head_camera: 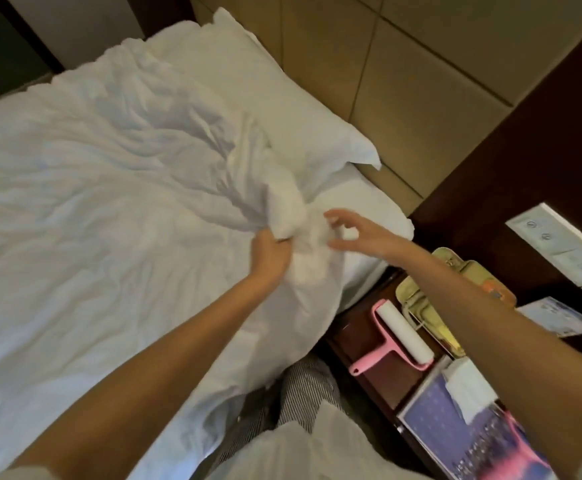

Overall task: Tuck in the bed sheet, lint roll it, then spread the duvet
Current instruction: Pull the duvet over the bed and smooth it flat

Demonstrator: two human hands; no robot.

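Mid-frame, the left hand clutches the bunched duvet, likely to spread it; the right hand, splayed and empty, hovers beside to help.

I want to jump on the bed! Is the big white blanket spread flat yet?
Not yet. The duvet is rumpled, and the left hand grips a bunch of it.

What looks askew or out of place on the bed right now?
The duvet is heavily wrinkled and bunched into a twisted wad where the left hand grips it, beside the pillow. The right hand hovers open. Nothing looks spilled or torn.
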